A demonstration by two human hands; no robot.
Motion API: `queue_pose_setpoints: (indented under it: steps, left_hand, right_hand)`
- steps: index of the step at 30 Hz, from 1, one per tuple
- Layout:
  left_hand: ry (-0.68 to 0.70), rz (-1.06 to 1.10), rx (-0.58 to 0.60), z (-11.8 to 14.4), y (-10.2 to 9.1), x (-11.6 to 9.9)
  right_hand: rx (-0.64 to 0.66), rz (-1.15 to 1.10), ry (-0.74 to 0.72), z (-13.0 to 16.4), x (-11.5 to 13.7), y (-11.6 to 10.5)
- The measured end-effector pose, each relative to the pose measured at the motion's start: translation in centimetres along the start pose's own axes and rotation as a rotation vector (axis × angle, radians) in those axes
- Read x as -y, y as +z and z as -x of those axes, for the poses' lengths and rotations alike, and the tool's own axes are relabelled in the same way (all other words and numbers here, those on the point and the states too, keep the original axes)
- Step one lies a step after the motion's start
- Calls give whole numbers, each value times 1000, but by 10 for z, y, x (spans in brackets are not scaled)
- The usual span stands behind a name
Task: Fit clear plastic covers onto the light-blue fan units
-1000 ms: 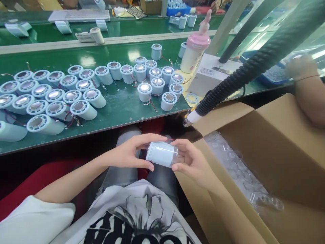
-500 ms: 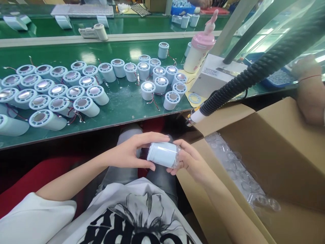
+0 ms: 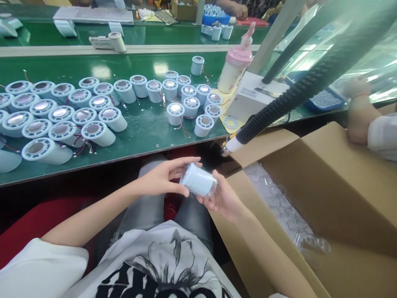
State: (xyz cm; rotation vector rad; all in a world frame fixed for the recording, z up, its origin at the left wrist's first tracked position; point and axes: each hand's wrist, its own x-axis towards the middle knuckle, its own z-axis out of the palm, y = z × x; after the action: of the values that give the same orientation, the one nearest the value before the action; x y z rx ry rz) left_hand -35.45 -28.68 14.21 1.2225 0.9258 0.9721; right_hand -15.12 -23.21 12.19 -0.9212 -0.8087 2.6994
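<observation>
Above my lap, a light-blue cylinder lies tilted between my two hands. Clear, shiny plastic wraps it and sticks out past its right end. My right hand is closed round that right end, its fingertips underneath. At the other end, my left hand holds it loosely, with the thumb below and the fingers behind and above. On the green bench, many similar light-blue cylinders stand or lean, with ring-shaped spoked tops and thin wires.
A corded black hose with a white tip reaches down at the right. Below it stands an open cardboard box holding clear plastic pieces. A pink-lidded bottle stands beside a white device. Another person's arm is at far right.
The cylinder has turned, its left end now tipped higher. Both hands have shifted slightly left in view, and the whole scene has slid left with the camera.
</observation>
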Motion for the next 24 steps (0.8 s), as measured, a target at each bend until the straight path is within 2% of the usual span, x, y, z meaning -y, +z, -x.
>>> queue_pose_setpoints:
  steps: [4,7,10,16,20,24]
  left_hand:
    - [-79,120,-5,-47,-6,20]
    - [-115,97,15,-83,-9,31]
    - [-108,60,56,-107,-10,35]
    - [-114,-24,89,-117,-13,29]
    - [-112,-88,97,-114,-15,20]
    - [-79,-269,111,-112,-13,9]
  right_hand:
    - [-8,-215,-92,-19,-3,-27]
    - [-31,-260,-134,-31,1,-46]
    - [-36,-302,-151,-38,7,-60]
    - [27,-367,-132,-46,13,-71]
    - [75,-387,-101,-49,13,-70]
    - [107,-404,-92,-52,11,-64]
